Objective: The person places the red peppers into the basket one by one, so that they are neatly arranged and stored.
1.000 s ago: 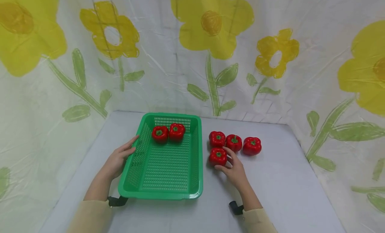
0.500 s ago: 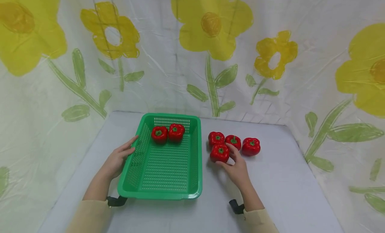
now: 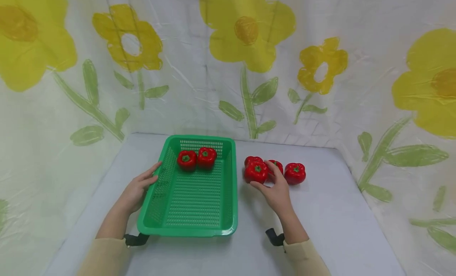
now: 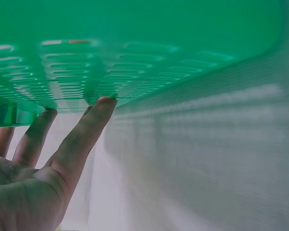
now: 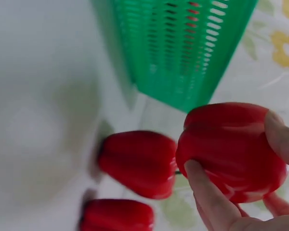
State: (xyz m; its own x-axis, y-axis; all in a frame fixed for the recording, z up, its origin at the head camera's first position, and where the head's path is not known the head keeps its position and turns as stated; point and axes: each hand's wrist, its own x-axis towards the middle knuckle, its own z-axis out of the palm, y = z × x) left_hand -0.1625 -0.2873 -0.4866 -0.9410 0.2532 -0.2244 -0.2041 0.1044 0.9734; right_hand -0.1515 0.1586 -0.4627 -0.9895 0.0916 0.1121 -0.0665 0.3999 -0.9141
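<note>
My right hand [image 3: 278,191] holds a red bell pepper [image 3: 256,172] between thumb and fingers, raised above the table right of the green basket [image 3: 233,189]. In the right wrist view the held bell pepper [image 5: 233,151] shows glossy sides, with fingertips on opposite sides of it. Behind it stand another bell pepper [image 3: 252,159] and a partly hidden one [image 3: 278,164]. My left hand [image 3: 133,193] rests against the basket's left side with its fingers extended. In the left wrist view, straight fingertips [image 4: 106,102] touch the slotted wall [image 4: 183,29].
Two red bell peppers, a left one [image 3: 187,160] and a right one [image 3: 207,157], sit at the basket's far end. One more bell pepper [image 3: 295,173] stands at the right of the white table [image 3: 338,212]. A flower-printed curtain [image 3: 192,90] hangs behind.
My right hand has lifted its bell pepper off the table, and the pepper now overlaps the ones behind it in the head view. My left hand stays on the basket.
</note>
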